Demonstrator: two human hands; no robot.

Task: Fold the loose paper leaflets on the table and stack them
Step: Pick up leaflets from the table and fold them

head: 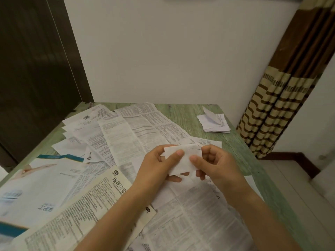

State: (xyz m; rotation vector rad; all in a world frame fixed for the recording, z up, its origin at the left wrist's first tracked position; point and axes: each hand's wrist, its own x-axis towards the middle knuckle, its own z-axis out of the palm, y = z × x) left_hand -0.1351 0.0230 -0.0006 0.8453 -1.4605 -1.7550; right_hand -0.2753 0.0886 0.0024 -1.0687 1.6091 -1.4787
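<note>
A small folded white leaflet (181,161) is held above the table between both hands. My left hand (155,165) pinches its left side with the thumb on top. My right hand (212,163) pinches its right side, thumb on the front face. Several loose printed leaflets (126,129) lie spread over the green wooden table (181,113), from the far left to the near edge. A stack of folded leaflets (213,121) sits at the far right corner of the table.
A large yellowish leaflet with bold black characters (81,214) and a white and blue brochure (36,187) lie at the near left. A dark door (36,69) stands at the left, a striped curtain (272,105) at the right, a white wall behind.
</note>
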